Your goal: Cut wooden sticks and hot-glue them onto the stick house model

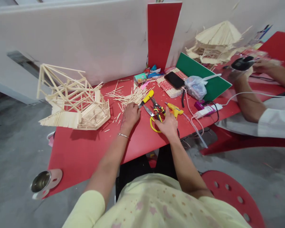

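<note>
My left hand (131, 116) rests on the red table with its fingers curled down at the near edge of a pile of thin wooden sticks (135, 96). Whatever lies under those fingertips is hidden. Just beside it is a yellow-handled utility knife (147, 97). My right hand (169, 125) lies over the yellow-handled scissors (154, 124), fingers apart, close to the black-and-yellow pliers (157, 106). A yellow glue gun (175, 109) touches or nearly touches its fingertips, with a clear glue stick (196, 129) trailing behind. Left of my hands stands a stick-built frame model (78, 101).
A phone (174, 79) lies on packs of sticks (169, 90), near a plastic bag (196, 87) and a green board (201, 74). A power strip (207, 110) with cables sits right. A metal mug (46, 182) stands at the left corner. Another person's arm (247, 95) works at right.
</note>
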Demonstrator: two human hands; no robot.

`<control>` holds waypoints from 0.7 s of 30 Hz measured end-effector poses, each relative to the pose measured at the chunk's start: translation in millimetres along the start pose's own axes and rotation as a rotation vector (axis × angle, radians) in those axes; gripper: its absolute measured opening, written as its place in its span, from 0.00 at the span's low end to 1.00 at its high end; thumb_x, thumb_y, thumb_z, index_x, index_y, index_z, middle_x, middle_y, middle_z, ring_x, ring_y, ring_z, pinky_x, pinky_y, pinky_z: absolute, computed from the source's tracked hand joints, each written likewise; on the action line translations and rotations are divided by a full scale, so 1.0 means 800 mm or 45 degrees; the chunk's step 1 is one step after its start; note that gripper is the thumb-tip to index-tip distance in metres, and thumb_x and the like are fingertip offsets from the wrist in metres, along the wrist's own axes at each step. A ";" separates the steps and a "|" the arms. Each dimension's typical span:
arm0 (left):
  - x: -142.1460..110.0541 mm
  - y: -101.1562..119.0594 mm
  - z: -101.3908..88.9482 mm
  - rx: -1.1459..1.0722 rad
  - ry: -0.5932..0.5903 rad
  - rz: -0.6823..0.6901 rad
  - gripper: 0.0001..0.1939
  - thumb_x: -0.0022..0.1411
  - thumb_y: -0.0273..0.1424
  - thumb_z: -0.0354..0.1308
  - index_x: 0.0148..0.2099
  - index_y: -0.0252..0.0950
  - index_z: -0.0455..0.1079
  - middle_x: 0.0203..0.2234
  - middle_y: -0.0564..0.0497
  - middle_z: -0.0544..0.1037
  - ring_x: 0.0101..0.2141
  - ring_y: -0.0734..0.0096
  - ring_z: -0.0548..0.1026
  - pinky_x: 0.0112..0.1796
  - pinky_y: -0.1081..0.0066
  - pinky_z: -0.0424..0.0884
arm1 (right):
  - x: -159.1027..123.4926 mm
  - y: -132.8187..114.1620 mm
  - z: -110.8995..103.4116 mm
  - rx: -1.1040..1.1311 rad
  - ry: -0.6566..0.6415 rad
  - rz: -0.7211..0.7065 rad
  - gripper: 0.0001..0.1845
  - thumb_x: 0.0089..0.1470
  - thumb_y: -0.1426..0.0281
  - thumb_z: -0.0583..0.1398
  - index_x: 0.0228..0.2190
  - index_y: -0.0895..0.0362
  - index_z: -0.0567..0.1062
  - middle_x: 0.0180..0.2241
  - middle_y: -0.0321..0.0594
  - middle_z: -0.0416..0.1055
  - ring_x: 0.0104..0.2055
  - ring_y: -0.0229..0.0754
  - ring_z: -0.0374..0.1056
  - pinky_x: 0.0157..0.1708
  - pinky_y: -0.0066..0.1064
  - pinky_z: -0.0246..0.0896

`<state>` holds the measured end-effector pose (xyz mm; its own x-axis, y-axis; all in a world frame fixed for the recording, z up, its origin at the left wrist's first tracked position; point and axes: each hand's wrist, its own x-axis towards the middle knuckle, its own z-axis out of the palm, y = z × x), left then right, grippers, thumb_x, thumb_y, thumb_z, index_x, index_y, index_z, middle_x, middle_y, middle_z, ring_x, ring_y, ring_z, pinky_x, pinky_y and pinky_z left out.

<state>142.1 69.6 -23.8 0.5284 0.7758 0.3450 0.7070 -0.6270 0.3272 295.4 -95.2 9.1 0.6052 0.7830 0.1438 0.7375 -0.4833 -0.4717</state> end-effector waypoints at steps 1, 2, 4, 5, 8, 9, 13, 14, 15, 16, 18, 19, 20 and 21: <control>0.011 -0.001 0.006 -0.031 0.016 -0.009 0.15 0.68 0.35 0.56 0.52 0.36 0.77 0.61 0.34 0.70 0.62 0.43 0.65 0.61 0.46 0.60 | 0.006 -0.002 -0.001 0.007 0.011 0.007 0.53 0.53 0.53 0.63 0.71 0.63 0.52 0.56 0.60 0.70 0.58 0.63 0.67 0.54 0.50 0.63; 0.021 -0.001 0.011 -0.049 0.033 -0.009 0.15 0.67 0.35 0.57 0.51 0.36 0.77 0.62 0.34 0.69 0.64 0.42 0.63 0.61 0.44 0.59 | 0.013 -0.004 -0.001 0.015 0.019 0.016 0.52 0.53 0.54 0.63 0.71 0.62 0.52 0.57 0.60 0.70 0.58 0.63 0.67 0.55 0.50 0.62; 0.038 -0.002 0.019 -0.051 0.061 -0.022 0.14 0.66 0.35 0.58 0.49 0.35 0.77 0.64 0.34 0.68 0.66 0.41 0.59 0.62 0.43 0.57 | 0.024 -0.010 0.002 0.037 0.024 0.028 0.51 0.54 0.55 0.63 0.71 0.62 0.52 0.58 0.60 0.69 0.59 0.63 0.66 0.56 0.51 0.61; 0.044 -0.003 0.022 -0.042 0.069 -0.036 0.14 0.65 0.35 0.59 0.49 0.34 0.77 0.64 0.34 0.68 0.67 0.40 0.58 0.62 0.43 0.56 | 0.029 -0.013 0.006 0.050 0.019 0.034 0.51 0.54 0.56 0.62 0.71 0.61 0.51 0.59 0.60 0.68 0.60 0.63 0.66 0.56 0.51 0.60; 0.056 -0.007 0.027 -0.024 0.072 -0.079 0.14 0.65 0.33 0.58 0.49 0.32 0.76 0.62 0.32 0.69 0.66 0.41 0.58 0.62 0.44 0.57 | 0.041 -0.023 0.017 0.082 -0.026 0.048 0.50 0.55 0.56 0.62 0.71 0.59 0.51 0.60 0.59 0.68 0.61 0.62 0.65 0.58 0.51 0.59; 0.057 -0.009 0.027 -0.025 0.068 -0.083 0.14 0.66 0.33 0.57 0.50 0.32 0.76 0.61 0.32 0.70 0.66 0.41 0.59 0.62 0.44 0.58 | 0.044 -0.027 0.020 0.085 -0.049 0.056 0.50 0.55 0.56 0.62 0.71 0.59 0.50 0.60 0.58 0.68 0.61 0.62 0.66 0.57 0.51 0.60; 0.054 -0.018 0.028 -0.046 0.085 -0.115 0.15 0.65 0.32 0.56 0.51 0.33 0.76 0.61 0.34 0.71 0.66 0.42 0.59 0.63 0.44 0.57 | 0.057 -0.043 0.027 0.074 -0.096 0.086 0.50 0.56 0.54 0.62 0.71 0.58 0.51 0.58 0.59 0.70 0.60 0.63 0.66 0.57 0.51 0.60; 0.053 -0.020 0.027 -0.049 0.097 -0.143 0.15 0.64 0.32 0.57 0.51 0.33 0.76 0.60 0.34 0.71 0.66 0.41 0.59 0.62 0.44 0.57 | 0.060 -0.047 0.028 0.075 -0.094 0.092 0.50 0.57 0.53 0.62 0.71 0.59 0.51 0.58 0.59 0.70 0.60 0.63 0.66 0.57 0.52 0.60; 0.051 -0.022 0.027 -0.048 0.113 -0.181 0.15 0.64 0.32 0.57 0.51 0.33 0.77 0.60 0.35 0.72 0.66 0.41 0.59 0.62 0.44 0.58 | 0.062 -0.050 0.028 0.077 -0.094 0.097 0.50 0.57 0.53 0.61 0.71 0.59 0.52 0.58 0.59 0.69 0.60 0.63 0.66 0.57 0.52 0.60; 0.050 -0.025 0.026 -0.043 0.127 -0.218 0.15 0.63 0.32 0.57 0.50 0.34 0.77 0.60 0.35 0.72 0.65 0.40 0.60 0.62 0.43 0.58 | 0.064 -0.052 0.027 0.078 -0.096 0.104 0.49 0.57 0.53 0.61 0.71 0.59 0.52 0.58 0.60 0.69 0.60 0.64 0.66 0.57 0.52 0.61; 0.048 -0.030 0.024 -0.017 0.163 -0.285 0.15 0.63 0.33 0.57 0.49 0.34 0.78 0.59 0.34 0.73 0.64 0.40 0.61 0.61 0.44 0.59 | 0.068 -0.057 0.028 0.084 -0.101 0.110 0.49 0.57 0.52 0.61 0.71 0.58 0.52 0.59 0.60 0.69 0.60 0.64 0.66 0.56 0.53 0.61; 0.047 -0.032 0.023 0.003 0.184 -0.316 0.15 0.62 0.32 0.57 0.48 0.34 0.78 0.59 0.34 0.73 0.63 0.40 0.62 0.60 0.44 0.60 | 0.070 -0.059 0.028 0.087 -0.102 0.110 0.49 0.57 0.50 0.61 0.71 0.57 0.52 0.58 0.60 0.69 0.60 0.64 0.66 0.56 0.53 0.62; 0.047 -0.035 0.021 0.024 0.205 -0.346 0.15 0.62 0.32 0.57 0.48 0.34 0.78 0.58 0.35 0.73 0.63 0.41 0.63 0.60 0.44 0.60 | 0.073 -0.060 0.029 0.091 -0.103 0.112 0.50 0.57 0.49 0.60 0.71 0.57 0.52 0.58 0.60 0.69 0.60 0.64 0.66 0.55 0.53 0.62; 0.046 -0.038 0.019 0.045 0.224 -0.374 0.15 0.62 0.32 0.57 0.48 0.34 0.79 0.58 0.35 0.73 0.62 0.41 0.63 0.60 0.44 0.60 | 0.078 -0.063 0.031 0.092 -0.104 0.121 0.50 0.57 0.48 0.60 0.71 0.56 0.52 0.58 0.60 0.69 0.60 0.64 0.66 0.55 0.54 0.62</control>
<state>147.2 118.3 -34.4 0.2129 0.8967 0.3880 0.8342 -0.3736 0.4057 288.5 -12.6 19.8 0.6425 0.7659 0.0258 0.6529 -0.5294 -0.5417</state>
